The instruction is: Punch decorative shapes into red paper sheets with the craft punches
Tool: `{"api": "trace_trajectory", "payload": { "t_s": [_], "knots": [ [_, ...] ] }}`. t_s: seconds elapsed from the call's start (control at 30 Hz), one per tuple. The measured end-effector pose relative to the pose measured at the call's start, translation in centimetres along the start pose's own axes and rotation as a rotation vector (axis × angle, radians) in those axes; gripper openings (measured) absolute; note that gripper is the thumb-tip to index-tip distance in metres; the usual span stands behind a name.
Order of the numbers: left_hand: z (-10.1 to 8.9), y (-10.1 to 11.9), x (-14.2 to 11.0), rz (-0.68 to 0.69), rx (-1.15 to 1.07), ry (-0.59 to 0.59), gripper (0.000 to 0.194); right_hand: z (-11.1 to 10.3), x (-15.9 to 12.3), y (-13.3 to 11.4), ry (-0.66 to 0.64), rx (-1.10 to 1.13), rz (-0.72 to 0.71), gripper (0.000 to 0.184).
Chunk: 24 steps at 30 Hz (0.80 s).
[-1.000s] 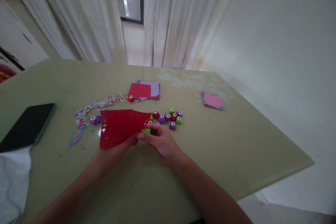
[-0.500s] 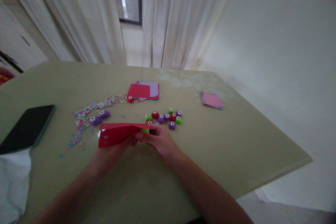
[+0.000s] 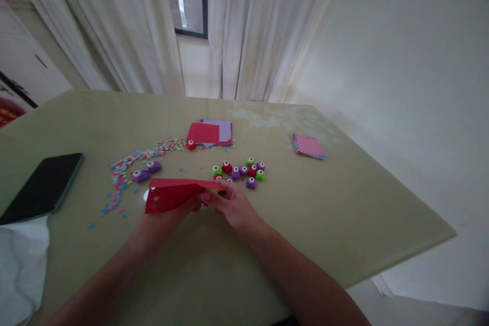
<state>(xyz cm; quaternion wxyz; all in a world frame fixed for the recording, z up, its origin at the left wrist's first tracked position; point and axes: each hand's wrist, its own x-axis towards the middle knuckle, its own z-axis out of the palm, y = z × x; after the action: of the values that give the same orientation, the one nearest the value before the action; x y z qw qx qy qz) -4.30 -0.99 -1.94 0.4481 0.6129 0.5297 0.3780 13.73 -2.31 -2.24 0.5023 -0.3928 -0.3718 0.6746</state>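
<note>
Together, both hands (image 3: pixel 237 210) on one bent red sheet (image 3: pixel 171 196)

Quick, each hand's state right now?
Left hand: under the red paper, fingers mostly hidden; grip cannot be told.
Right hand: closed on a green punch at the paper's edge.

Right side: bare tabletop (image 3: pixel 336 209) lets you pass your right hand (image 3: pixel 237 209) toward the pink stack (image 3: pixel 310 146).
Ahead: the figure cluster (image 3: pixel 243 171) blocks you just beyond that hand.
Left side: two purple figures (image 3: pixel 142 177), the confetti (image 3: pixel 153 151) and the tablet (image 3: pixel 43 186) obstruct you.
Gap: beyond the red sheet (image 3: pixel 168 197), between figures.
</note>
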Motion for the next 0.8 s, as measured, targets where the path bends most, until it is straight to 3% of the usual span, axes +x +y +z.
{"api": "trace_trajectory", "payload": {
  "t_s": [0.23,0.4,0.47,0.53,0.63,0.7,0.8],
  "knots": [
    [0.6,0.5,0.2,0.049,-0.078,0.006,0.026,0.3,0.3,0.1,-0.036,0.003,-0.046,0.045],
    [0.4,0.2,0.4,-0.007,-0.105,0.238,0.031,-0.1,0.6,0.2,-0.001,-0.098,-0.089,0.06],
    [0.1,-0.3,0.7,0.015,-0.127,0.319,0.032,-0.5,0.6,0.3,0.087,-0.177,-0.175,0.057],
    [-0.1,-0.7,1.1,0.048,-0.169,0.399,0.032,-1.0,0.4,0.1,0.146,-0.324,-0.289,0.042],
    [-0.2,-1.0,1.6,0.094,-0.231,0.414,0.033,-1.5,0.1,-0.2,0.192,-0.634,-0.504,0.023],
    [0.1,-1.0,1.7,0.127,-0.25,0.419,0.034,-1.8,0.2,-0.3,0.234,-0.764,-0.617,0.025],
    [0.9,-1.0,1.5,0.17,-0.223,0.444,0.036,-2.3,0.6,0.1,0.31,-0.816,-0.651,0.033]
  ]
}}
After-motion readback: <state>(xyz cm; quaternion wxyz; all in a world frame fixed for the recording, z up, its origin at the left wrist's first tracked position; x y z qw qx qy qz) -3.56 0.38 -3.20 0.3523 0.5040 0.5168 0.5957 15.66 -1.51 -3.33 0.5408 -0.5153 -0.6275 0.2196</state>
